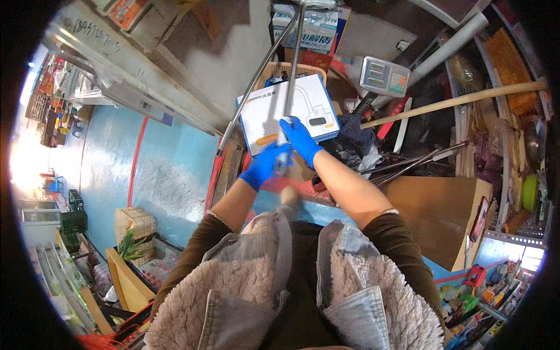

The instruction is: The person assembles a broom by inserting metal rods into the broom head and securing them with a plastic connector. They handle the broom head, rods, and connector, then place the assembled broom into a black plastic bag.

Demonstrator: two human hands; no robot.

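Observation:
Both my hands wear blue gloves. My right hand is wrapped round the lower part of a long grey metal tube, which stands steeply in front of me. Lower down, my left hand closes at the tube's blurred lower end; its fingers are partly smeared by motion. A second, slightly bent metal tube slants down to the left from near the first tube's top; whether the two are joined, I cannot tell. Behind the tubes lies a white and blue box with a line drawing on it.
A tan basket stands behind the box. At right are a weighing scale, a wooden pole, thin metal rods and a large cardboard box. A wicker basket sits on the left, by the blue floor.

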